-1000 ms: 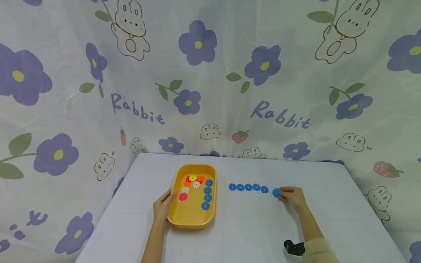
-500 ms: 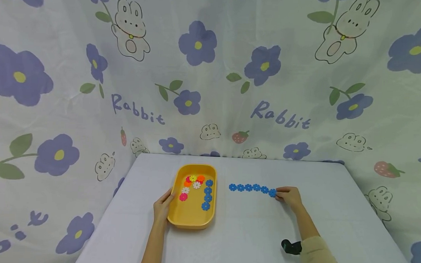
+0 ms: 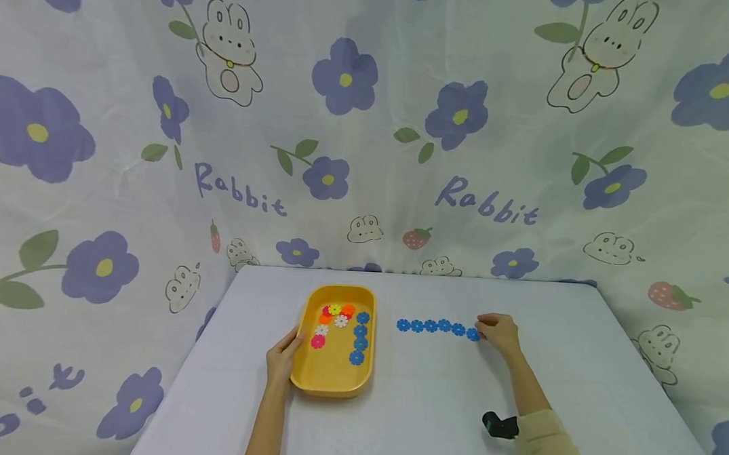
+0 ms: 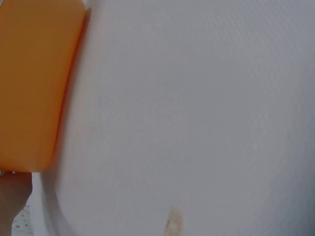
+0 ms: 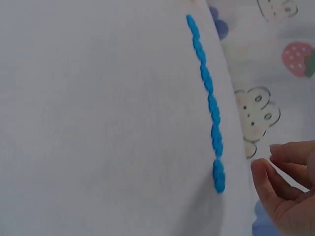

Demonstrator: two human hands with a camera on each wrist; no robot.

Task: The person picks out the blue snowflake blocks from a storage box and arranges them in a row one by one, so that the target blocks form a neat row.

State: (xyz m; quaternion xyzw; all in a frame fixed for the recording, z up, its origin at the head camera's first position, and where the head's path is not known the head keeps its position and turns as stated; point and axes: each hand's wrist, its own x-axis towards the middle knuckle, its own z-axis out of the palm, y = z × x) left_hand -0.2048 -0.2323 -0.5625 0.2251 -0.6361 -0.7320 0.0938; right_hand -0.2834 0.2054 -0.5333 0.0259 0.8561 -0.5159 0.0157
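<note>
My left hand (image 3: pixel 281 359) grips the left rim of a yellow tray (image 3: pixel 330 383); the left wrist view shows the tray's outer wall (image 4: pixel 34 88) from close by. Several blue flower-shaped discs stand in a row on the table, and the disc at the right end (image 3: pixel 472 334) is nearest my right hand (image 3: pixel 500 332). In the right wrist view, the thumb and fingers of this hand (image 5: pixel 288 184) are loosely bent, apart from the end disc (image 5: pixel 219 176), with nothing between them.
Inside the tray lie a line of blue discs (image 3: pixel 361 330) and several pink, white, orange and yellow ones (image 3: pixel 341 321). A black device (image 3: pixel 500 425) sits at my right wrist. A patterned curtain (image 3: pixel 368 139) hangs behind the white table (image 3: pixel 418 406).
My right hand brought a blue disc leftward to the row's right end, then let go and rose slightly. The left hand stays on the tray.
</note>
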